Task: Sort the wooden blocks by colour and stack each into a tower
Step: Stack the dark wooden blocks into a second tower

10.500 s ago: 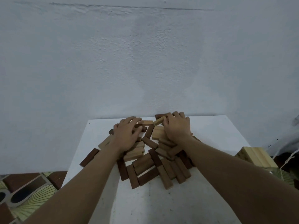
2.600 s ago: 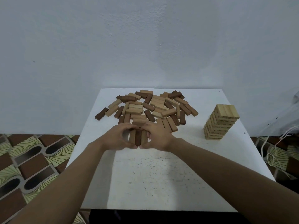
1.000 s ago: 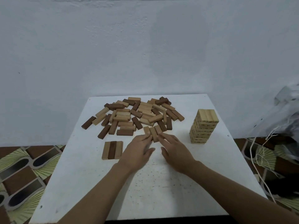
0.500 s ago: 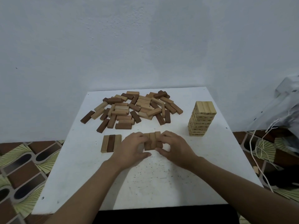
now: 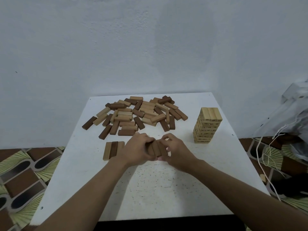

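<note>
White table (image 5: 166, 189): left hand (image 5: 136, 150), right hand (image 5: 177, 151) now clamp block row (image 5: 156, 150).

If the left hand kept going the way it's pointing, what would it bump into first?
The small row of blocks that the left hand grips; just past them, probably the right hand.

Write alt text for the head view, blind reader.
The left hand and right hand grip a short row of brown blocks on a white table. Behind lies a loose pile of mixed blocks; a pale tower stands right, a three-block row left.
</note>
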A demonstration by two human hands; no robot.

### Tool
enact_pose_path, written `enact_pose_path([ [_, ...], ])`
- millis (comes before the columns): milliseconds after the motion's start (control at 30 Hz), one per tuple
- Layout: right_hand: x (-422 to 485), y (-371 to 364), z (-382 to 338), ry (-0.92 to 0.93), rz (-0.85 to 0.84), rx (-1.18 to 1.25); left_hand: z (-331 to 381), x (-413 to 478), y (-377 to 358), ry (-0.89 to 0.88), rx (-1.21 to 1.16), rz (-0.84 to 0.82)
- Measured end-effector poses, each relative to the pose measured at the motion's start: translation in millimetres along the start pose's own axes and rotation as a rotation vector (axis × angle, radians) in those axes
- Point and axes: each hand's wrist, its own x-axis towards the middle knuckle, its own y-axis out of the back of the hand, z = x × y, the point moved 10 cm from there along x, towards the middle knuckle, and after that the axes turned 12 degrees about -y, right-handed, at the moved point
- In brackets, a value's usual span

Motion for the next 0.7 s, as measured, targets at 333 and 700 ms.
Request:
enact_pose_path([
  [333,-9,-6,-3,-0.061,-0.063,0.086,7,-40,-6,0.292,-0.044,0.191],
  [700,-17,-4,-4,0.004,0.024,-0.050,-5,-35,0,0.171,-0.292,-0.101],
])
